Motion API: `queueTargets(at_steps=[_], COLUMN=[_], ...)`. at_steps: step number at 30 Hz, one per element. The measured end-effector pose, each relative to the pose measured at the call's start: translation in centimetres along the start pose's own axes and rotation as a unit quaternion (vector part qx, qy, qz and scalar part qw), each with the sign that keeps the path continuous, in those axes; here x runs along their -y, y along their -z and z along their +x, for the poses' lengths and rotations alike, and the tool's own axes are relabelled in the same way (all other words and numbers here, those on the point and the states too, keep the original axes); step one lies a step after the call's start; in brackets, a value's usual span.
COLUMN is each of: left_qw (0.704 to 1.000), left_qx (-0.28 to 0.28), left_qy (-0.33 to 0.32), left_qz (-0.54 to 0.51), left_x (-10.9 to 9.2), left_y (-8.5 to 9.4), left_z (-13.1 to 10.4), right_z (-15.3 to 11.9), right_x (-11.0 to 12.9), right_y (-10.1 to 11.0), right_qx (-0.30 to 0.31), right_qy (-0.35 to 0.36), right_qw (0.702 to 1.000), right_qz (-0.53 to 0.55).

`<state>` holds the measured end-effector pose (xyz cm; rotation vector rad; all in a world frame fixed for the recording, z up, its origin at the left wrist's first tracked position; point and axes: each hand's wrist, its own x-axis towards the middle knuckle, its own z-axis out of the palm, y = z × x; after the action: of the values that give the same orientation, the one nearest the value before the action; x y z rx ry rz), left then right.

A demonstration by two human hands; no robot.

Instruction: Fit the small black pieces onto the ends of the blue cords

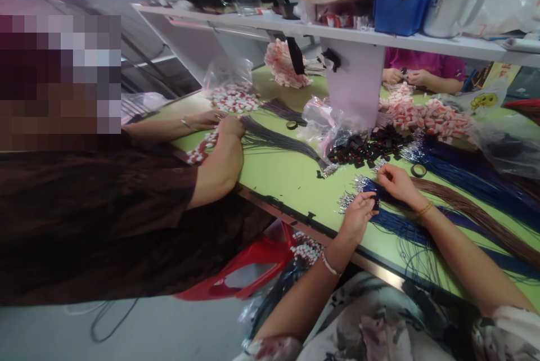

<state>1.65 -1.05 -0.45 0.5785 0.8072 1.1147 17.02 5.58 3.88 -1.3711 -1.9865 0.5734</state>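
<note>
My left hand point(358, 217) is closed around a small black plastic connector point(375, 202), held up over the wires near the table's front edge. Just beyond it, my right hand point(396, 184) is in a pinch beside silver crimped wire ends point(379, 166). Whatever lies between its fingertips is too small to make out. Under and beside both hands run bundles of blue wires point(396, 225) with metal terminals point(346, 202) at their left ends. A bundle of brown wires point(472, 206) stretches away to the right. Behind my right hand is a heap of black connectors point(363, 150).
At left, a co-worker's hands point(230, 125) work by grey wires point(282, 139) and red-and-white connectors point(236, 98). Another person's hands point(407, 76) show behind the shelf point(261, 25). A tape roll point(419, 170), a blue bin point(403, 9) and a red stool point(253, 260) are nearby.
</note>
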Motion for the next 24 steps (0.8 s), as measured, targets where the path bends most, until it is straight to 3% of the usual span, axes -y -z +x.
queueTargets(at_steps=[8, 17, 24], left_qw=[0.999, 0.998, 0.998], left_qx=[0.016, 0.019, 0.025], left_qy=[-0.009, -0.005, -0.003], left_qz=[-0.031, -0.058, -0.057], left_x=[0.2, 0.4, 0.1], left_y=[0.2, 0.4, 0.4], left_z=[0.1, 0.3, 0.1], right_z=[-1.1, -4.9, -5.6], right_x=[0.8, 1.4, 1.8], right_y=[0.0, 0.3, 0.3], right_qx=[-0.014, 0.049, 0.054], right_qy=[-0.042, -0.039, -0.018], right_qw=[0.988, 0.995, 0.998], right_qz=[0.148, 0.076, -0.009])
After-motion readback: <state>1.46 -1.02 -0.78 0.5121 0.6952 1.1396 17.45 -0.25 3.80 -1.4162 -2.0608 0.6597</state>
